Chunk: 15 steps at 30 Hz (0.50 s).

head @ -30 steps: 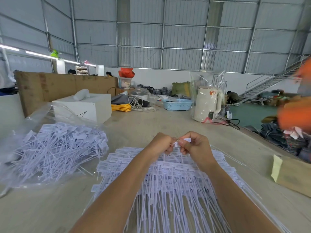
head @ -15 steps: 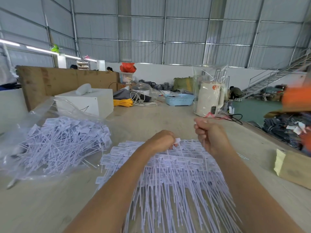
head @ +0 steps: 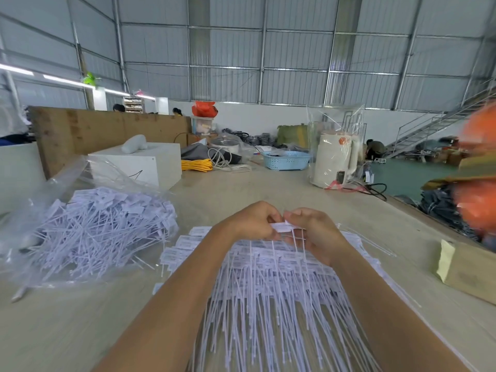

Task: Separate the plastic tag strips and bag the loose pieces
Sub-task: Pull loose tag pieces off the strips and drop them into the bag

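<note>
A thick stack of joined white plastic tag strips (head: 271, 285) lies on the table in front of me, labels at the far end and thin tails pointing toward me. My left hand (head: 252, 220) and my right hand (head: 312, 232) meet over the far end of the stack. Both pinch the label end of one tag strip (head: 281, 226), and a few thin tails hang down from my right fingers. To the left, a clear plastic bag (head: 67, 183) lies open, holding a heap of loose separated tags (head: 102, 226).
A white box (head: 150, 162) stands behind the bag, with a cardboard panel (head: 88, 127) beyond it. A blue basket (head: 285, 159) and a bagged white kettle (head: 335, 159) stand further back. A cardboard box (head: 469, 269) sits at the right, near the table edge.
My right hand, which had pulled up and away to the right with a tag half a second ago, has come back down to meet my left hand on the stack.
</note>
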Each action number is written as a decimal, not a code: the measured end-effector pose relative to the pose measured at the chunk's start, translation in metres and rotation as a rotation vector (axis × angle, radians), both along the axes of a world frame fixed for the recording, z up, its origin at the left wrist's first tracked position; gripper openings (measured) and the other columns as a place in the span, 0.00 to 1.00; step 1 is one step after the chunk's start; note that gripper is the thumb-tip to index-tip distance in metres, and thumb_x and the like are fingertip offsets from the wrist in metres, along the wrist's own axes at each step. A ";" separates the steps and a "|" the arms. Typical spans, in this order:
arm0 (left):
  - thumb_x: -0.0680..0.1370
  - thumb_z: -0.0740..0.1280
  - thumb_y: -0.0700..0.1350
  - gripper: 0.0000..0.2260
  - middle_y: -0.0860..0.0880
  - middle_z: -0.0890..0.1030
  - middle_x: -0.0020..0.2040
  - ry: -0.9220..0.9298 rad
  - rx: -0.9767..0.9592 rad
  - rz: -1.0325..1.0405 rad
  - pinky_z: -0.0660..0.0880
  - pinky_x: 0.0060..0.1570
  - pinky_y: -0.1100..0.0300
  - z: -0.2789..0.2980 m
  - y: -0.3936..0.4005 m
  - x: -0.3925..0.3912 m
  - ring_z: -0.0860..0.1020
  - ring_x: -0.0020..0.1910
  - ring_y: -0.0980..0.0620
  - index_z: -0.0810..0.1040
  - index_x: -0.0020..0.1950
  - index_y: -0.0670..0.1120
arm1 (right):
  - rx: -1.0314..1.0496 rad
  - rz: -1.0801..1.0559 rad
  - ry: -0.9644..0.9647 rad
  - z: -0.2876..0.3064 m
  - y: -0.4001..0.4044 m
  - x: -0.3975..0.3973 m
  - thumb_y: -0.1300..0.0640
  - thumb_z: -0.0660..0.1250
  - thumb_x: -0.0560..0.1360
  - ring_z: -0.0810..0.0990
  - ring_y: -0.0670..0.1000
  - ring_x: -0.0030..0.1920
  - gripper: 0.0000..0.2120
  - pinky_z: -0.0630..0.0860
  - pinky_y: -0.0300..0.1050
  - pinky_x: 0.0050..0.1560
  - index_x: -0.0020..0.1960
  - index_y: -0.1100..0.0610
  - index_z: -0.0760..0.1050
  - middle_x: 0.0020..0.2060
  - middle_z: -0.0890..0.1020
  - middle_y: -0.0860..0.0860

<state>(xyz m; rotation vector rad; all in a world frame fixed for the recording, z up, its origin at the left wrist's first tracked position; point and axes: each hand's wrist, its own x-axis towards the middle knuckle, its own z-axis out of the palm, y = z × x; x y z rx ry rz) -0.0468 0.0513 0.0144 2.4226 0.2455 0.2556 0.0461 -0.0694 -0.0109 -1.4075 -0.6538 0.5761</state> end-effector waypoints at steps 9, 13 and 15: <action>0.69 0.76 0.52 0.18 0.50 0.71 0.48 -0.059 0.197 0.112 0.67 0.39 0.64 -0.001 0.006 0.002 0.71 0.47 0.53 0.77 0.53 0.44 | 0.022 -0.052 -0.143 -0.008 0.002 -0.001 0.69 0.65 0.75 0.73 0.47 0.25 0.06 0.73 0.36 0.27 0.40 0.63 0.76 0.30 0.76 0.57; 0.74 0.69 0.58 0.16 0.47 0.72 0.37 0.017 0.134 0.119 0.65 0.36 0.60 -0.003 0.014 -0.001 0.70 0.37 0.50 0.74 0.40 0.45 | 0.067 -0.064 -0.216 -0.010 0.005 0.003 0.69 0.63 0.76 0.72 0.45 0.25 0.05 0.72 0.36 0.28 0.45 0.64 0.78 0.28 0.75 0.55; 0.77 0.66 0.54 0.15 0.48 0.79 0.35 -0.004 -0.013 0.100 0.70 0.34 0.65 -0.005 0.016 -0.003 0.76 0.34 0.54 0.76 0.36 0.45 | 0.056 -0.039 -0.258 -0.012 0.005 0.005 0.68 0.64 0.76 0.72 0.45 0.26 0.05 0.72 0.36 0.29 0.47 0.65 0.79 0.27 0.76 0.54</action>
